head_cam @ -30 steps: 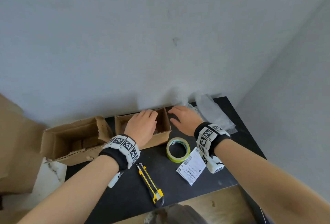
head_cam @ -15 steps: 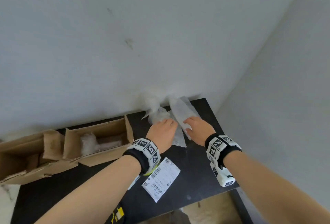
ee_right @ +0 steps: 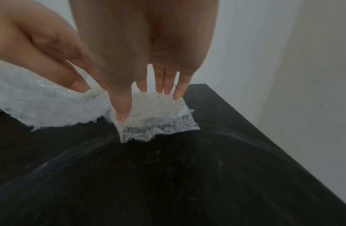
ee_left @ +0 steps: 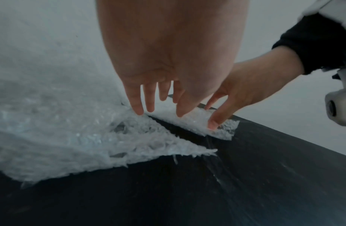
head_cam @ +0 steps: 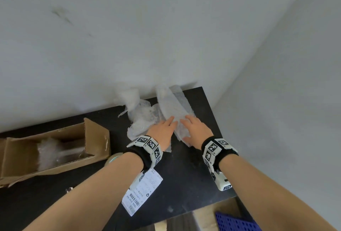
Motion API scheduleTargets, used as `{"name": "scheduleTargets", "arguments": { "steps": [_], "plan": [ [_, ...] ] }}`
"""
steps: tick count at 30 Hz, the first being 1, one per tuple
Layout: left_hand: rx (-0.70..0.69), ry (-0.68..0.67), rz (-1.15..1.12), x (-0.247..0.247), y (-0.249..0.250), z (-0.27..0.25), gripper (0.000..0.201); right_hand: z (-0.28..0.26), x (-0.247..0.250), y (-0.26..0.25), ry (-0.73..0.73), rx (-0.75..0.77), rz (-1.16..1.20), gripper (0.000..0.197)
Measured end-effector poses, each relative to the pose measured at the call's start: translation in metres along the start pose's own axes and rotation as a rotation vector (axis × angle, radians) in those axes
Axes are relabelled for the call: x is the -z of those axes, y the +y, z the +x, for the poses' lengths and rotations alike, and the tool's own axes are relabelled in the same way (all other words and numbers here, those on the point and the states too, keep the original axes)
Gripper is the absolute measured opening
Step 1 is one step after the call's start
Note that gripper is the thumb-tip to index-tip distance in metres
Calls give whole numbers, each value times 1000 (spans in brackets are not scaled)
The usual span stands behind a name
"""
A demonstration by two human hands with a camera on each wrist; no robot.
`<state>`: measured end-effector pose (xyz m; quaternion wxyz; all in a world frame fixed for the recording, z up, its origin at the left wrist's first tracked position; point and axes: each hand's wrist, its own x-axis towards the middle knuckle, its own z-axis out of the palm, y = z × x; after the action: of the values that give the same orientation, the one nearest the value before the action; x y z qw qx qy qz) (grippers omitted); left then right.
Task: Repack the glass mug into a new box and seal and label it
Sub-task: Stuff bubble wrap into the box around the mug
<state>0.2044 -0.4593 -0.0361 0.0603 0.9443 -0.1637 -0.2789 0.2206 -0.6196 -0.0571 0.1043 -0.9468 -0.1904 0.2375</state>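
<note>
Crumpled sheets of bubble wrap [head_cam: 171, 105] lie at the back right of the black table [head_cam: 184, 184], against the wall. My left hand [head_cam: 162, 129] rests on the left sheet [ee_left: 71, 137] with straight fingers. My right hand [head_cam: 195, 129] lies beside it, its straight fingertips and thumb pressing the narrower right sheet [ee_right: 154, 113] flat. Neither hand grips anything. At the left, an open cardboard box [head_cam: 96, 138] holds a clear bundle [head_cam: 55, 149] wrapped in plastic; whether it is the mug I cannot tell. A white shipping label [head_cam: 142, 194] lies under my left forearm.
A tape roll [head_cam: 112, 158] peeks out between the box and my left forearm. The table ends close to the right of my right hand, with the side wall beyond. A blue crate [head_cam: 236, 221] sits on the floor below the front edge.
Both hands left the open box and moved right onto the bubble wrap. My view swung right with them, so the box now sits at the left.
</note>
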Motion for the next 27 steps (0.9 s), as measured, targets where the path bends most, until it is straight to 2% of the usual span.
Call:
{"name": "scheduleTargets", "arguments": {
  "steps": [6,11,14,20,27],
  "plan": [
    [19,-30,-38,-9,-2,8,66,7,-9,7,-7,7,69,60],
    [-5,-28,-88,-8,-2,6,68,11,-8,2,52,-15,65,30],
    [-25,-27,-114,-4,-2,2,66,6,0,-3,69,-45,72,25],
    [-98,140,-168,19,-4,-10,63,-16,42,-15,202,-55,76,28],
    [-196,368,-125,77,-17,-50,53,-46,108,-58,411,-106,172,21]
  ]
}}
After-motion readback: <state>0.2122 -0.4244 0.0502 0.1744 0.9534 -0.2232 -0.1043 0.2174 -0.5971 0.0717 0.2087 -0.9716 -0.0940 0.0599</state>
